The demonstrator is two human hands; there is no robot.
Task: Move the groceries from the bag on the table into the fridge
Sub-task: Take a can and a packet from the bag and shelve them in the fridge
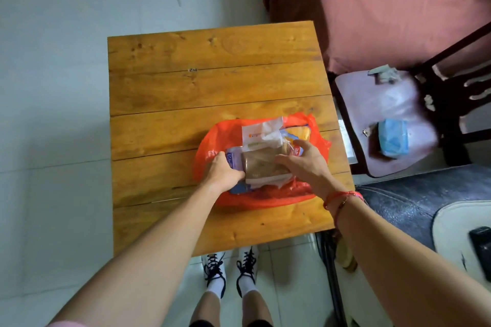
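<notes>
An orange plastic bag (268, 198) lies open on the wooden table (212, 82) near its front edge. Inside it are several packets: a clear packet of brown food (261, 164) on top, a white packet (261, 131) behind it, a blue and white packet (233, 160) at the left and a yellow and blue one (299, 133) at the right. My left hand (224, 171) grips the left edge of the brown packet, over the blue one. My right hand (304, 162) rests on the brown packet's right edge, fingers spread. The fridge is out of sight.
A dark wooden chair (451, 87) with a pinkish seat stands right of the table, holding a blue packet (393, 139) and clear plastic. A pink curtain (385, 8) hangs behind. A dark cushion and a white object with a black device (482, 249) sit at the lower right. Pale tiled floor lies left.
</notes>
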